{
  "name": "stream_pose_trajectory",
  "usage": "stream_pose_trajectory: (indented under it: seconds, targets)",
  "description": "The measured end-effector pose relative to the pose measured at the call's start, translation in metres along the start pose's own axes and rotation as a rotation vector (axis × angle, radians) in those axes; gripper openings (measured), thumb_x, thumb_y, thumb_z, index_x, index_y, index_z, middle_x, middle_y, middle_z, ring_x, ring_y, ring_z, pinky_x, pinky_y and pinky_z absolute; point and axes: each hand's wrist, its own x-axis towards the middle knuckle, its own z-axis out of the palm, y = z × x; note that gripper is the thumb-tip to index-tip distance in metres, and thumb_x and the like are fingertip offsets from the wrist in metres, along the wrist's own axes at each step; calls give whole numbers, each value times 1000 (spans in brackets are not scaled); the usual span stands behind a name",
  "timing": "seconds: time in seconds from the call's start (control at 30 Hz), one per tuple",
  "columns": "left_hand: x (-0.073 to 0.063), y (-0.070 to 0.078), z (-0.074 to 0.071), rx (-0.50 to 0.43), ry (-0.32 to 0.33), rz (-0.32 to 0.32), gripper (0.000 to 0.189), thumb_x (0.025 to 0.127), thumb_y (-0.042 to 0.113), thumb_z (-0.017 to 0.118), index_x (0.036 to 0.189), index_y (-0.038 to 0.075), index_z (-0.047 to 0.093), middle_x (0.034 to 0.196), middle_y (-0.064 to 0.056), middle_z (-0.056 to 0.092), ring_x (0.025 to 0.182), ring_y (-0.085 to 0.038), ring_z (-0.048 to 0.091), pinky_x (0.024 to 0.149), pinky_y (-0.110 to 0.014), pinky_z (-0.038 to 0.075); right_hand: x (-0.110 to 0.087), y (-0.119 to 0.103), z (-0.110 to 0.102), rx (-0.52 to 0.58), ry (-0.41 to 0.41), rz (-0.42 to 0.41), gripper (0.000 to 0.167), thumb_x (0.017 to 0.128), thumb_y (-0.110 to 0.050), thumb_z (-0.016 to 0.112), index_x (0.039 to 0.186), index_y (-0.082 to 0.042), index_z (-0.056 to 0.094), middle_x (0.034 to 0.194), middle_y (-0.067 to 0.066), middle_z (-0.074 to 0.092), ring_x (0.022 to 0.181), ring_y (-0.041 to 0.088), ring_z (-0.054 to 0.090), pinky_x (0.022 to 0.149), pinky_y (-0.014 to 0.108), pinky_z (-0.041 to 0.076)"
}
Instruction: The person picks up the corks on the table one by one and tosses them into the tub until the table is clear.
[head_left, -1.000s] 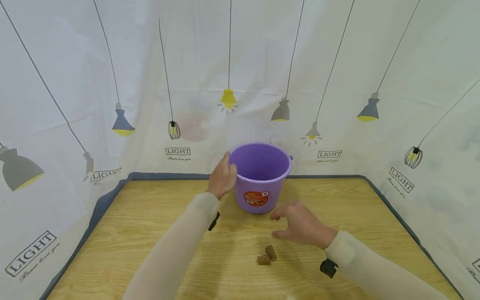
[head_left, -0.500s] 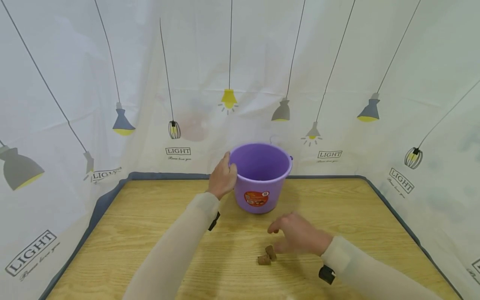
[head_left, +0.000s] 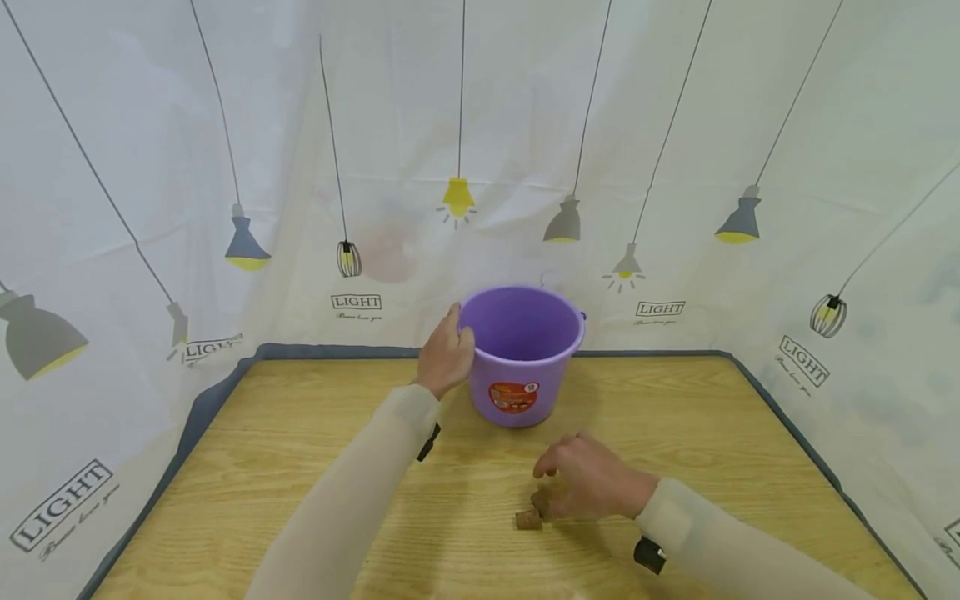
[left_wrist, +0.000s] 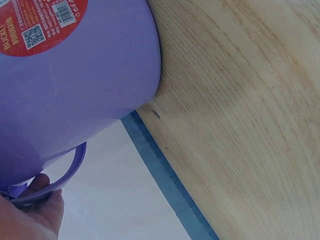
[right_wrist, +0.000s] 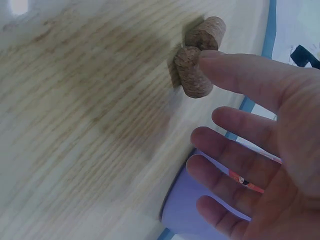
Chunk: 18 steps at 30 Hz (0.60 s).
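Observation:
A purple bucket (head_left: 517, 379) with a red round label stands upright near the back of the table. My left hand (head_left: 447, 354) holds it at its left rim; in the left wrist view, the thumb and a finger pinch the curved purple handle (left_wrist: 75, 165). Two brown corks lie against each other in front of the bucket. My right hand (head_left: 592, 479) is over them, fingers spread and apart from the thumb. In the right wrist view, the thumb overlaps the edge of the nearer cork (right_wrist: 192, 75), while the other cork (right_wrist: 206, 33) sits beside it. Whether the thumb touches is unclear.
The wood-grain table (head_left: 315, 475) has a dark blue border along its back and sides. White curtains (head_left: 510, 125) printed with hanging lamps surround it on three sides. A black camera strap (head_left: 649, 554) is on the right wrist.
My right hand has moved toward the viewer and slightly left, down to the corks. The left hand and the bucket have stayed in place.

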Motion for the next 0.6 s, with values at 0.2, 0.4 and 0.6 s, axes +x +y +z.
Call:
stream_pose_trajectory:
  seconds: [0.2, 0.4, 0.6]
  targets:
    - [0, 1, 0, 7, 0, -5, 62, 106, 28, 31, 162, 4, 24, 163, -16, 35, 148, -35, 37, 122, -51, 29, 0, -2, 5, -7, -2, 14, 20, 82, -24, 81, 99, -14, 81, 94, -3, 76, 83, 8, 63, 78, 38, 50]
    - [-1, 2, -2, 7, -9, -13, 62, 106, 29, 30, 163, 4, 23, 165, -15, 33, 149, -34, 35, 123, -50, 28, -1, -2, 13, -37, 43, -33, 5, 81, -22, 79, 86, -19, 80, 81, -9, 71, 73, 4, 55, 68, 29, 44]
    - [-2, 3, -2, 9, -5, -20, 62, 106, 29, 30, 163, 5, 24, 164, -15, 34, 148, -34, 36, 122, -50, 29, -1, -2, 14, -47, 41, -37, 6, 80, -19, 78, 76, -23, 76, 70, -15, 60, 66, 2, 45, 63, 25, 37]
